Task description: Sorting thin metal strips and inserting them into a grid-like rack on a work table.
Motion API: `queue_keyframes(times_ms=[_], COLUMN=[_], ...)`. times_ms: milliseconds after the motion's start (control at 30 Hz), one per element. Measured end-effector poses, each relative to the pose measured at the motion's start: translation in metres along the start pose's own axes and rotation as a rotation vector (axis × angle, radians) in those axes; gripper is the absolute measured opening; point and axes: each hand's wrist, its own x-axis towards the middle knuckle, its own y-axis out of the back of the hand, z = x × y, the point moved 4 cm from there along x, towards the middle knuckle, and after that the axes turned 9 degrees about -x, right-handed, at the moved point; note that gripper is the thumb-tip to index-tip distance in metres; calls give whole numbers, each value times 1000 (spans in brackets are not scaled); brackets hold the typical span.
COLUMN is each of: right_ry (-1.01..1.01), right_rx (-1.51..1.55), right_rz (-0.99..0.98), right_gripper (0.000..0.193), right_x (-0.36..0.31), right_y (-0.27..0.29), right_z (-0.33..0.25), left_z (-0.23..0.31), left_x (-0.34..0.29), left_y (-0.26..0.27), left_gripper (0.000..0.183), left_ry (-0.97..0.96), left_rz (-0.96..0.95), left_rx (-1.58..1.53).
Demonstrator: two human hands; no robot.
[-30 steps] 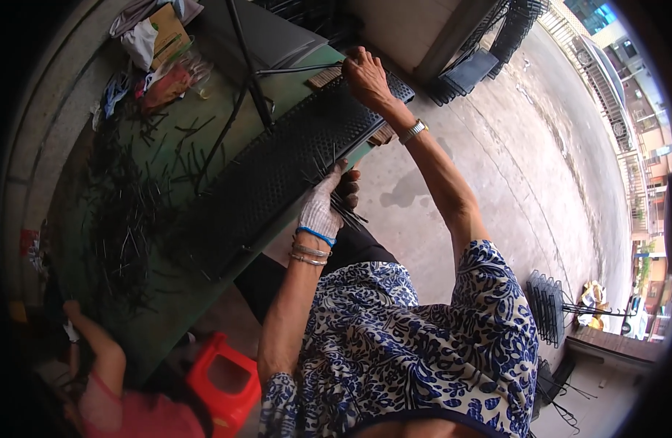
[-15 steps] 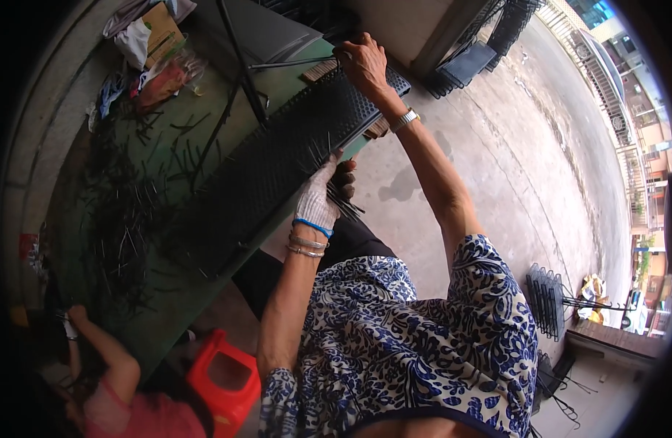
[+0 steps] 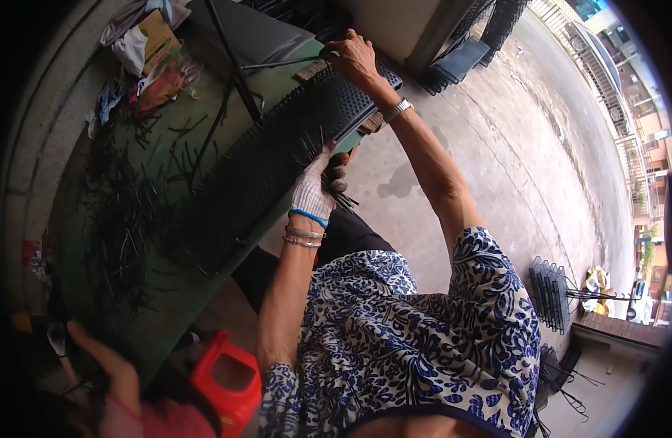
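Observation:
A long black perforated panel lies slantwise along the green table's near edge. My left hand, in a white knit glove with dark-stained fingertips, is closed around a bundle of thin black strips beside the panel's near edge. Strip ends poke out above the thumb and below the fingers. Bare, with a metal watch at the wrist, my right hand is over the panel's far right end. Its fingers are curled together close to a thin dark rod; whatever they hold is too small to make out.
Loose black strips litter the green table. A dark metal frame rises from it; bags and a cardboard box are behind. A red plastic stool and a co-worker's arm are at lower left. Black racks stand beyond.
Both hands and the panel have shifted slightly left in the picture, along with the surroundings. My left hand still grips the strips. The co-worker's arm has moved a little.

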Motion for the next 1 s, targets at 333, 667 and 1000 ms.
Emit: queue_keyframes(times_ms=[333, 667, 1000], right_ry=[-194, 77, -275], right_rx=[-96, 796, 358], right_rz=[47, -590, 79], right_gripper=[25, 25, 14], right_x=[-24, -77, -47], right_y=[5, 59, 54], right_z=[-1, -41, 4], left_z=[4, 3, -1], left_x=[-4, 2, -7], left_y=[-1, -2, -12], left_gripper=[23, 20, 21], left_ry=[5, -24, 83], left_rz=[50, 29, 32], left_rx=[-20, 80, -10])
